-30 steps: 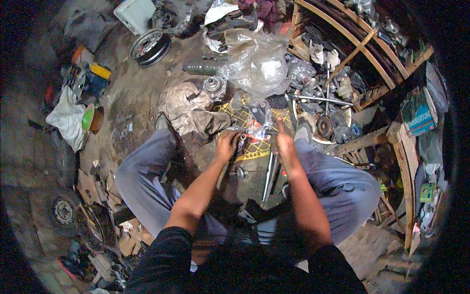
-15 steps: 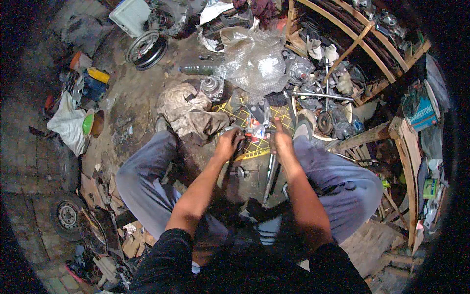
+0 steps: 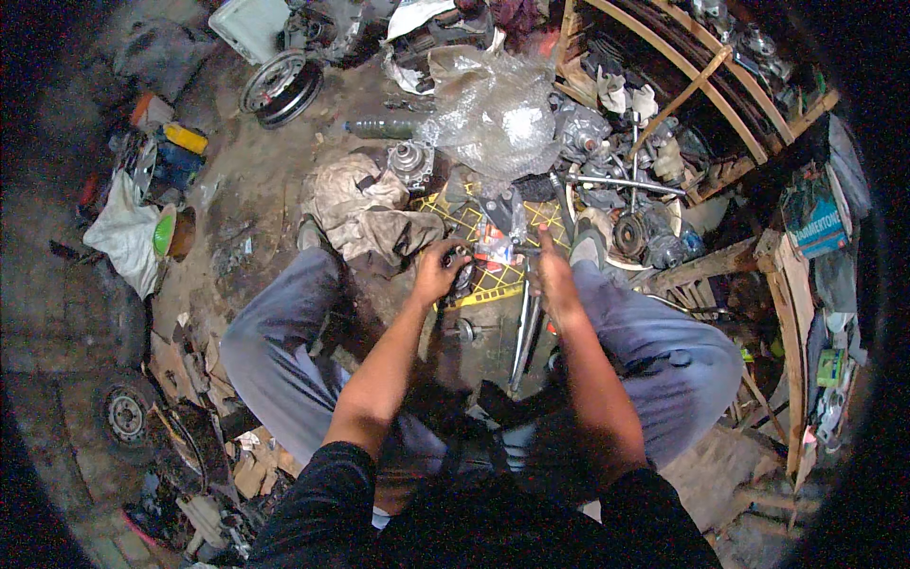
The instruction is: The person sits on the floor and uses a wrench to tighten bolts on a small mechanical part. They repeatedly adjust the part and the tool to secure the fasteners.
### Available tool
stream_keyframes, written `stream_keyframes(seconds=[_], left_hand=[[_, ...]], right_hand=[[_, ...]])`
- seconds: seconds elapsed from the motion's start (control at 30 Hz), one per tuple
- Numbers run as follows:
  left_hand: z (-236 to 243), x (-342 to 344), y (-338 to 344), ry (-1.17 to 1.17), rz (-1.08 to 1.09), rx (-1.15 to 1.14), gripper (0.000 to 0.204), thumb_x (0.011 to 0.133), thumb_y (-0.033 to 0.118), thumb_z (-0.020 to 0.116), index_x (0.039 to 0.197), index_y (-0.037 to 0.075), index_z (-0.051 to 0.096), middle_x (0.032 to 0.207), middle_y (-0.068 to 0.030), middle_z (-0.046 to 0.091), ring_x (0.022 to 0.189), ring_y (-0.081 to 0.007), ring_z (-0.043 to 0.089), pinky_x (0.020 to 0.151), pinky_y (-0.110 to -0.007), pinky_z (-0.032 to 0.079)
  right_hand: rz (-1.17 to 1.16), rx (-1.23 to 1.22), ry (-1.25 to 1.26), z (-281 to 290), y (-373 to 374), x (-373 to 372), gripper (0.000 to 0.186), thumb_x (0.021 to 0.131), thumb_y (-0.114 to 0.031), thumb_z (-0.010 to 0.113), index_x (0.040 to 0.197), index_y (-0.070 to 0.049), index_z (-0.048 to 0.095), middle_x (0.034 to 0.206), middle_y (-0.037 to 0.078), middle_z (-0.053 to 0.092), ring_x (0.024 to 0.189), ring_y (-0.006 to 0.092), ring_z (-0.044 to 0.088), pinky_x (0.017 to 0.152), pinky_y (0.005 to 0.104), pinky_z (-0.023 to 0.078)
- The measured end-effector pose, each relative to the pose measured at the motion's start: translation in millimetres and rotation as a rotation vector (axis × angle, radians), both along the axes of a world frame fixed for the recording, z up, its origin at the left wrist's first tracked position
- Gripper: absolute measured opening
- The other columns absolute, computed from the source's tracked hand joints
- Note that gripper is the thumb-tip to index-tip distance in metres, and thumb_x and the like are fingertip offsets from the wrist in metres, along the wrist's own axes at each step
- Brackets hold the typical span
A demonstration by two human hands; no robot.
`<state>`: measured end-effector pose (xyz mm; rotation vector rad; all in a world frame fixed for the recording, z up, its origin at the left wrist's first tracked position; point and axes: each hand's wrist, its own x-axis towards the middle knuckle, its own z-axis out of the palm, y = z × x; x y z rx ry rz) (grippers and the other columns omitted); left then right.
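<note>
My left hand [image 3: 439, 271] curls around a small round metal part [image 3: 463, 262], dark and partly hidden by the fingers. Across from it, my right hand [image 3: 553, 277] is closed around a short dark bar [image 3: 524, 250] that points toward the left hand; its exact kind is unclear. Under both hands lies a black crate-like panel with yellow grid lines [image 3: 486, 296], carrying a small red-and-white packet [image 3: 492, 245]. A long shiny metal bar [image 3: 521, 343] slants down below the right hand. A small round metal piece [image 3: 464, 330] sits between my legs.
A crumpled beige cloth [image 3: 355, 213] lies left of the panel, by a round metal housing [image 3: 411, 163]. Bubble wrap [image 3: 498, 119] and a bottle [image 3: 379, 127] are beyond. A cross-shaped wrench [image 3: 633, 182] rests on parts at right, near a wooden frame [image 3: 782, 313]. A wheel rim [image 3: 282, 90] stands far left.
My left hand has turned and opened slightly around the round part, showing more of it. The right hand has shifted a little to the right with the dark bar.
</note>
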<state>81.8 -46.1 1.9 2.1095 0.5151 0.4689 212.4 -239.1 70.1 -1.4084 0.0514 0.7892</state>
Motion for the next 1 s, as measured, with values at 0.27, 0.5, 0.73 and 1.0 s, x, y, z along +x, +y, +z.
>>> stream_keyframes(seconds=[0.27,0.5,0.73,1.0], left_hand=[[-13.8,2.0,3.2,-0.004,-0.084,0.077,0.027,0.082,0.014,0.073,0.107,0.002,0.068,0.109,-0.0174,0.068,0.104,-0.0339,0.064,0.092,-0.039,0.048],[-13.8,1.7,7.6,-0.037,-0.208,0.052,0.026,0.084,0.007,0.067,0.110,0.004,0.069,0.109,-0.0153,0.068,0.105,-0.0336,0.063,0.094,-0.040,0.048],[-1.0,0.4,-5.7,0.011,-0.123,0.192,0.029,0.083,0.010,0.071,0.112,0.011,0.071,0.108,-0.0152,0.068,0.103,-0.0336,0.063,0.093,-0.041,0.048],[-29.3,-5.0,-8.3,-0.103,-0.006,0.081,0.028,0.075,0.011,0.078,0.102,0.010,0.073,0.099,-0.0113,0.067,0.093,-0.0308,0.061,0.086,-0.040,0.048]], right_hand=[[0.015,-0.064,-0.044,-20.9,-1.1,5.4,0.047,0.091,-0.064,0.053,0.079,-0.019,0.048,0.054,-0.008,0.029,0.042,0.0066,0.030,0.038,0.0261,0.021],[0.008,-0.098,-0.031,-19.3,4.5,3.3,0.048,0.090,-0.065,0.052,0.075,-0.020,0.047,0.053,-0.008,0.028,0.041,0.0075,0.028,0.038,0.0275,0.021],[0.021,-0.179,0.019,-30.3,3.3,5.6,0.049,0.091,-0.065,0.052,0.084,-0.016,0.052,0.054,-0.007,0.033,0.040,0.0081,0.031,0.037,0.0269,0.022],[0.088,-0.310,0.081,-37.7,12.9,-3.6,0.046,0.095,-0.056,0.051,0.103,-0.011,0.058,0.056,-0.002,0.043,0.044,0.0102,0.041,0.038,0.0294,0.030]])
